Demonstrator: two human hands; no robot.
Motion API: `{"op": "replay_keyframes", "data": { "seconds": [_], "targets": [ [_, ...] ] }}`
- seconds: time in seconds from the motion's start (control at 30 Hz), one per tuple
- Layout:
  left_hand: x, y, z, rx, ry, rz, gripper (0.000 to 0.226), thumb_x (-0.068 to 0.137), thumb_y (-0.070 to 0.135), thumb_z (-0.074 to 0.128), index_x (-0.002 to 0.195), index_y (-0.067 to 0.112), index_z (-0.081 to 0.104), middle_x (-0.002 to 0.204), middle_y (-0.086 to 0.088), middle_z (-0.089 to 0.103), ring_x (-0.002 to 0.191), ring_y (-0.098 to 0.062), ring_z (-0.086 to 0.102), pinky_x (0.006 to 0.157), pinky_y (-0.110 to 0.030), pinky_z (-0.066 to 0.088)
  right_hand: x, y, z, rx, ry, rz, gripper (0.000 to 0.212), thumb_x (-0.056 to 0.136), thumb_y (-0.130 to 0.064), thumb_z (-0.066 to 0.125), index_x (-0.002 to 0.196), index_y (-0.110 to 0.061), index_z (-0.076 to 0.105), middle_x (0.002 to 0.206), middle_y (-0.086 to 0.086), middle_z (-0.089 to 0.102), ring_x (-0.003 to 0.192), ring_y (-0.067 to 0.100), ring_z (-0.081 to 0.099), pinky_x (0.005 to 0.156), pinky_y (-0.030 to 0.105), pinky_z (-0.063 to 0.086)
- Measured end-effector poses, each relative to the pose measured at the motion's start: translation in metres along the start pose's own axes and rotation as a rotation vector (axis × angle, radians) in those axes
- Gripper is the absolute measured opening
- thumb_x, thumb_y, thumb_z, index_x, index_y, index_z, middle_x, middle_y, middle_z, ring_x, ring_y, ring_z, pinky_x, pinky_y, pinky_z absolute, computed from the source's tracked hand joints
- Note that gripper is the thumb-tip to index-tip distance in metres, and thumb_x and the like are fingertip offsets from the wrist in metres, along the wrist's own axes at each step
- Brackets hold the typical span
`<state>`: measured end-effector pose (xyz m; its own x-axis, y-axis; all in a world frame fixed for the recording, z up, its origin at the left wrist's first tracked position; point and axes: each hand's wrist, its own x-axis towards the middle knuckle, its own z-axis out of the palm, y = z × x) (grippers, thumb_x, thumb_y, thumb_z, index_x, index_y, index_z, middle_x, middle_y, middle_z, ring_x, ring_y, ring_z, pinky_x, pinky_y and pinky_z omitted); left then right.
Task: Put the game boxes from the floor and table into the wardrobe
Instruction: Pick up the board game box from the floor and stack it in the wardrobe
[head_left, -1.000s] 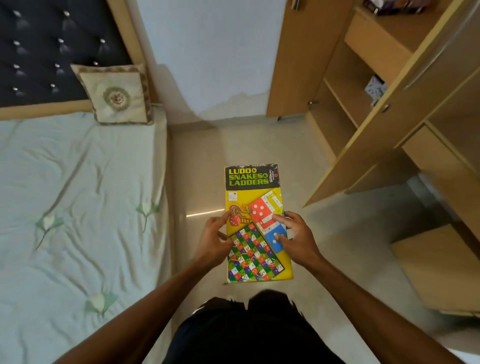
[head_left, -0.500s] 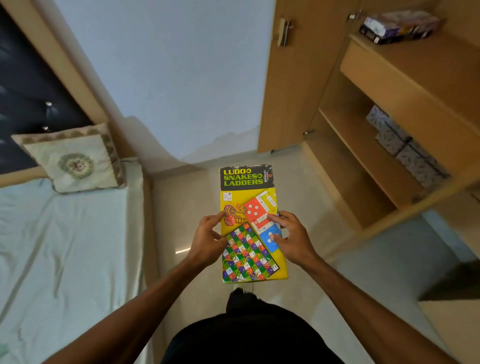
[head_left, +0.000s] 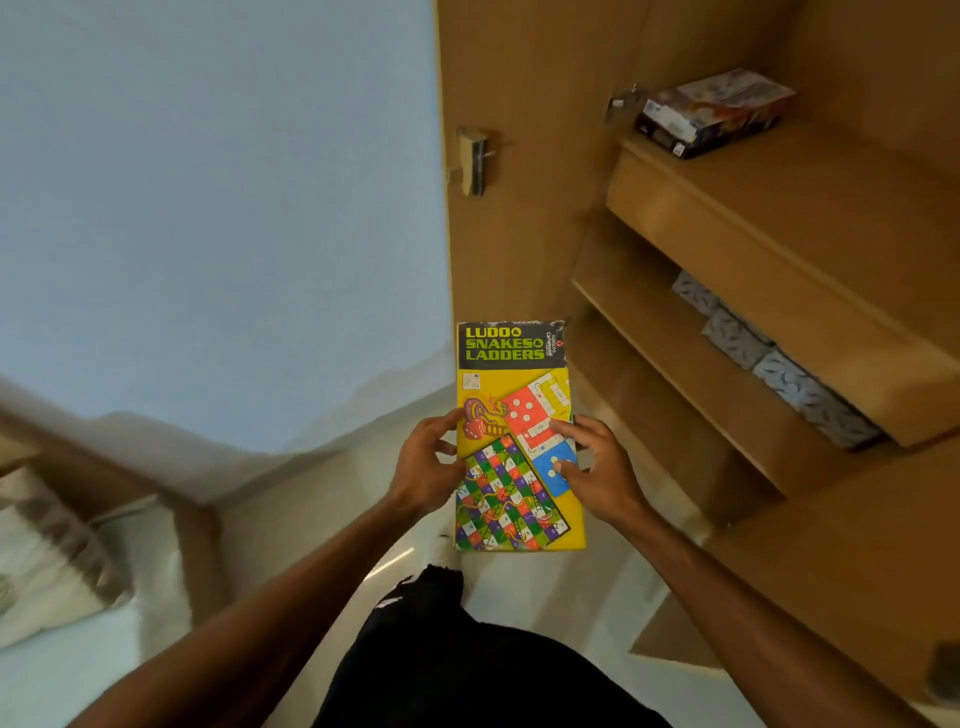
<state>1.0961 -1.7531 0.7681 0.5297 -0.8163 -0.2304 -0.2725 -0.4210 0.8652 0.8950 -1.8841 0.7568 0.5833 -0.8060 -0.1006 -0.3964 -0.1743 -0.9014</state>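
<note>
One Ludo box (head_left: 514, 395) is gripped by its long sides, left hand (head_left: 423, 467) and right hand (head_left: 602, 478), and held flat above the floor (head_left: 322, 493). Within the last second the bed (head_left: 67, 665) has been swung largely aside and the wardrobe (head_left: 675, 358) shelves brought near — shelving is judged imminent.

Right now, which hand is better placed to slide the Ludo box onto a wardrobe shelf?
Probably right: the right hand grips the Ludo box edge nearest the open shelf; the left hand holds the far edge.
</note>
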Motion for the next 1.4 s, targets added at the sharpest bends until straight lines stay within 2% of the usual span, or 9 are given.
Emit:
{"op": "replay_keyframes", "data": {
  "seconds": [0.2,0.43,0.57,0.77,0.93,1.07,1.17,1.3,1.4],
  "targets": [
    [0.15,0.068,0.008,0.009,-0.167,0.122,0.065,0.078,0.014,0.077,0.137,0.021,0.051,0.131,-0.003,0.052,0.096,-0.016,0.061,0.064,-0.028,0.057,0.102,-0.006,-0.047,-0.003,0.221,0.041,0.047,0.081,0.005,0.068,0.124,-0.013,0.061,0.127,0.002,0.049,0.116,0.015,0.055,0.081,0.007,0.05],
    [0.291,0.165,0.064,0.013,-0.306,0.292,0.063,0.076,0.01,0.079,0.134,0.019,0.055,0.126,0.0,0.051,0.091,-0.017,0.06,0.063,-0.02,0.052,0.211,0.005,-0.137,-0.05,0.445,0.03,0.047,0.08,0.005,0.069,0.122,-0.012,0.063,0.129,-0.001,0.052,0.117,0.01,0.052,0.094,0.018,0.046],
    [0.365,0.223,0.109,-0.029,-0.311,0.345,0.056,0.077,-0.001,0.074,0.128,0.017,0.058,0.118,0.002,0.054,0.081,-0.005,0.059,0.059,-0.009,0.05,0.283,0.02,-0.204,-0.037,0.49,-0.012,0.044,0.08,0.007,0.068,0.121,-0.01,0.064,0.13,0.004,0.051,0.117,0.013,0.054,0.092,0.015,0.049],
    [0.452,0.308,0.166,-0.147,-0.28,0.358,0.049,0.08,-0.009,0.069,0.114,0.025,0.057,0.097,0.02,0.059,0.07,0.016,0.062,0.053,-0.009,0.049,0.379,0.022,-0.3,-0.008,0.483,-0.045,0.04,0.082,0.006,0.066,0.118,-0.012,0.066,0.129,0.0,0.051,0.117,0.011,0.054,0.091,0.026,0.053],
    [0.525,0.359,0.196,-0.128,-0.218,0.358,0.051,0.082,0.005,0.071,0.128,0.023,0.058,0.119,0.006,0.061,0.089,-0.013,0.064,0.051,-0.027,0.057,0.458,0.022,-0.362,-0.047,0.466,-0.056,0.037,0.085,0.003,0.064,0.119,-0.012,0.064,0.132,0.004,0.054,0.122,0.013,0.05,0.098,0.029,0.047],
    [0.583,0.395,0.214,-0.103,-0.278,0.347,0.055,0.081,-0.007,0.063,0.126,0.025,0.058,0.118,-0.003,0.064,0.092,-0.014,0.063,0.057,-0.026,0.058,0.515,0.02,-0.391,-0.068,0.47,-0.045,0.034,0.089,-0.001,0.06,0.122,-0.008,0.062,0.135,0.009,0.055,0.126,0.021,0.051,0.099,0.027,0.044],
    [0.621,0.411,0.224,-0.058,-0.351,0.346,0.063,0.074,-0.004,0.077,0.131,0.013,0.056,0.126,-0.011,0.061,0.101,-0.018,0.06,0.067,-0.012,0.055,0.552,0.023,-0.407,-0.089,0.496,0.001,0.032,0.091,-0.006,0.06,0.123,-0.009,0.062,0.134,0.009,0.056,0.123,0.021,0.053,0.092,0.021,0.042],
    [0.659,0.429,0.221,0.078,-0.627,0.38,0.087,0.06,0.013,0.091,0.137,0.016,0.049,0.143,0.003,0.04,0.128,-0.019,0.048,0.098,-0.027,0.05,0.588,0.025,-0.423,-0.076,0.552,0.038,0.032,0.09,-0.007,0.06,0.122,-0.011,0.062,0.133,0.008,0.056,0.121,0.021,0.054,0.09,0.021,0.043],
    [0.68,0.441,0.212,0.335,-0.71,0.474,0.096,0.059,0.012,0.092,0.141,0.016,0.044,0.141,0.009,0.031,0.128,-0.009,0.039,0.097,-0.012,0.042,0.604,0.022,-0.428,-0.041,0.551,0.038,0.032,0.089,-0.006,0.062,0.121,-0.011,0.062,0.132,0.007,0.055,0.116,0.02,0.056,0.091,0.028,0.049]
  ]
}}
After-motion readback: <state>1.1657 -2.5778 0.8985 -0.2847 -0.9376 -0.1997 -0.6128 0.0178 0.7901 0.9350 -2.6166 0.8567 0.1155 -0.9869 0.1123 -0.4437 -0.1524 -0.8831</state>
